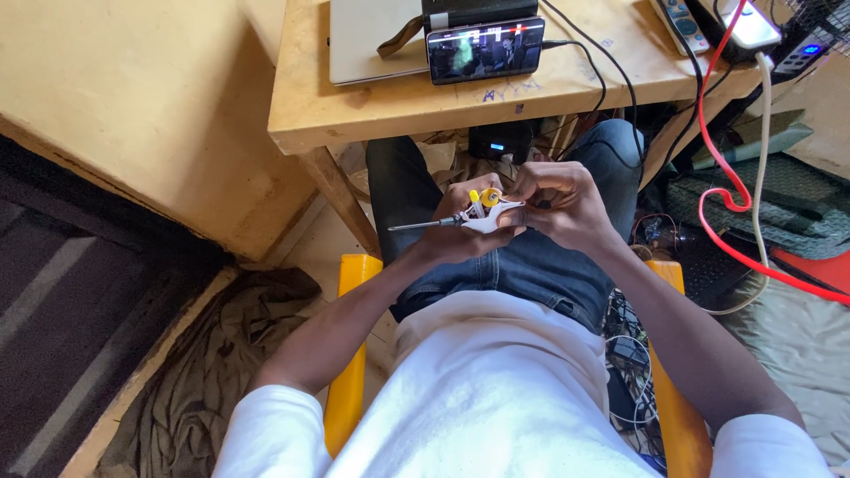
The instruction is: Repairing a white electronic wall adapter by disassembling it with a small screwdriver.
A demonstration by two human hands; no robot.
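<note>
White shirt (496,398) fills the near edge, above a yellow chair (354,372). Over the jeans (531,265), the left hand (456,232) grasps a small white-and-yellow tool (485,212) with a metal shaft pointing left; the right hand (562,205) pinches its right end. Far off, a phone (485,50) stands on the wooden table (354,106).

Yellow wooden desk (381,111), yellow chair (350,372), ochre wall (133,97), daylight.

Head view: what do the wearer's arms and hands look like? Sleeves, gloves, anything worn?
Both arms are bare from the upper arm down, under the short sleeves of a white T-shirt. The left hand and right hand are bare: no gloves. No watch, bands or cables show on the arms; rings are too small to tell.
</note>
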